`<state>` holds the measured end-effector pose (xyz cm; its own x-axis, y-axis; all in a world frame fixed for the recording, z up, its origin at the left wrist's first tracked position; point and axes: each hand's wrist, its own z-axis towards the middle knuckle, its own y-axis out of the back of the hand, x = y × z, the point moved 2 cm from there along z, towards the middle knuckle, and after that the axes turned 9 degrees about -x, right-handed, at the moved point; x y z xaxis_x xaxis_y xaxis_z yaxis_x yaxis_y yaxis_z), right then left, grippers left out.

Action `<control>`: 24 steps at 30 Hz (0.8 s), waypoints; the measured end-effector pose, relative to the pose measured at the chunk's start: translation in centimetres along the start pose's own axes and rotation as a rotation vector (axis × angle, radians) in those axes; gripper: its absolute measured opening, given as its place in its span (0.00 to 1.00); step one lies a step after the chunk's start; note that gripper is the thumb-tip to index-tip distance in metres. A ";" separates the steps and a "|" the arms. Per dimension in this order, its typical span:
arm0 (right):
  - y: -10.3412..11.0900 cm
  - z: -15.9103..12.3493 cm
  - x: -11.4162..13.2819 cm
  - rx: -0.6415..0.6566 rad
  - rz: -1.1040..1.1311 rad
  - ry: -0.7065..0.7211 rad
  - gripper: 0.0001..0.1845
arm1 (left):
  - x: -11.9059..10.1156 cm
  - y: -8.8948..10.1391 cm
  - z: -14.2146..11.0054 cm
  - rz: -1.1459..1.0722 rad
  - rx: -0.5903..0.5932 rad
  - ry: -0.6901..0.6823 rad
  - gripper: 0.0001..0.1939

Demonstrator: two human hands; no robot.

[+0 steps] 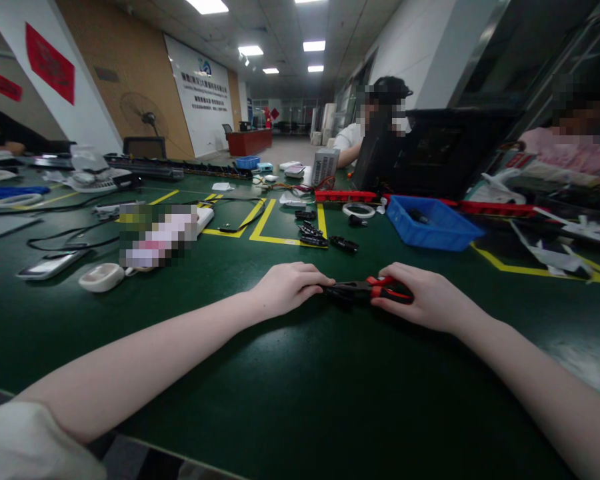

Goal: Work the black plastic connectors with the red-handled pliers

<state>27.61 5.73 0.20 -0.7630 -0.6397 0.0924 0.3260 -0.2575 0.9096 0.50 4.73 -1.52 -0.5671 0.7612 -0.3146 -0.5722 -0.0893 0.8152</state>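
My right hand [425, 293] is closed around the red handles of a pair of pliers [355, 286], whose dark jaws point left. My left hand [287, 287] pinches a small black piece [338, 294] at the tips of those jaws. Its exact kind cannot be made out, since the fingers and the jaws cover part of it. Farther back on the green table [260, 387] lie several small black parts [313, 235], grouped within and beside a yellow-taped outline [257, 230].
A blue bin [433, 223] with dark items stands at back right, near a large black case [435, 150]. On the left are a phone [55, 262], a white earbud case [101, 277] and black cables [75, 233]. Another person [350, 137] sits across the table.
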 end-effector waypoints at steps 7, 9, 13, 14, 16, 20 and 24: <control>0.1 0.1 0.0 0.005 0.018 -0.017 0.21 | 0.2 -0.1 0.0 -0.032 -0.024 0.027 0.13; 0.2 0.1 0.0 0.013 0.016 -0.028 0.22 | 0.1 0.0 0.0 -0.031 -0.033 0.028 0.13; 0.4 0.0 -0.1 0.030 0.009 -0.041 0.23 | 0.0 0.0 0.0 -0.019 -0.032 0.020 0.12; 0.5 0.0 -0.1 0.029 0.007 -0.040 0.22 | -0.1 0.0 0.0 -0.011 -0.030 0.018 0.13; 0.5 -0.1 -0.1 0.027 0.003 -0.034 0.22 | -0.1 0.0 0.0 0.011 -0.022 0.011 0.13; 0.5 -0.1 -0.1 0.030 -0.002 -0.028 0.22 | -0.2 0.1 0.1 0.053 -0.005 -0.005 0.14; 0.3 -0.1 -0.2 0.053 0.000 -0.047 0.22 | -0.4 0.2 0.0 0.073 0.004 -0.039 0.14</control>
<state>27.97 5.72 0.39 -0.7888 -0.6047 0.1104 0.2969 -0.2175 0.9298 0.60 4.46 -1.24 -0.5837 0.7772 -0.2350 -0.5277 -0.1431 0.8373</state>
